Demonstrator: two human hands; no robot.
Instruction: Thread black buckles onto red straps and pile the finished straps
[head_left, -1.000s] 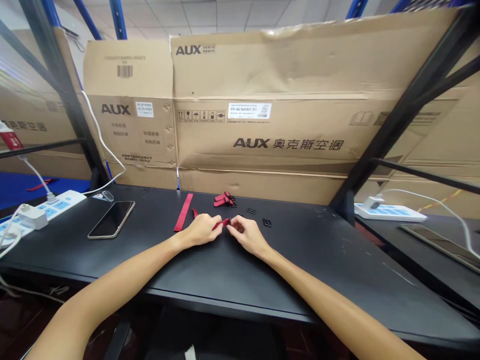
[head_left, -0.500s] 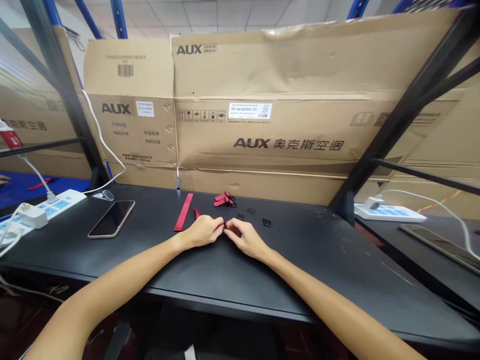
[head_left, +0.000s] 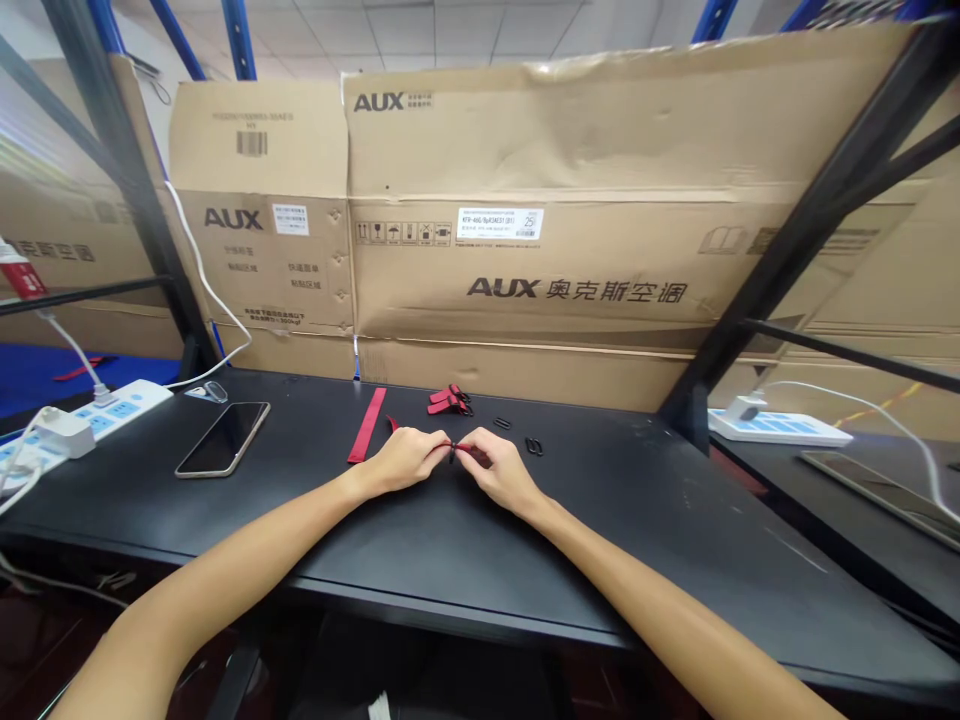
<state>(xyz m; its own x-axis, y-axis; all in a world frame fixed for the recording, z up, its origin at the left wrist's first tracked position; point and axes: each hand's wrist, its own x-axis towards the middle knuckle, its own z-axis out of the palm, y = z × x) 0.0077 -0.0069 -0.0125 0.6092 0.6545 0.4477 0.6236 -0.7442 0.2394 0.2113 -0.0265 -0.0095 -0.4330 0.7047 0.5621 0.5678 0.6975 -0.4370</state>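
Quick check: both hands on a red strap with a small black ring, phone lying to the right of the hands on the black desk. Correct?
Not quite: the phone lies to the left of the hands, not the right, as the head view shows. The rest stands: the left hand and right hand are on the red strap with the small black ring.

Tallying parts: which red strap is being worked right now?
The strap pinched between left hand and right hand, black ring on it; the long strap lies flat, untouched.

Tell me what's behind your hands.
Red strap pieces and small black rings lie on the black desk; anything beneath the left hand and right hand, which pinch a red strap, is covered.
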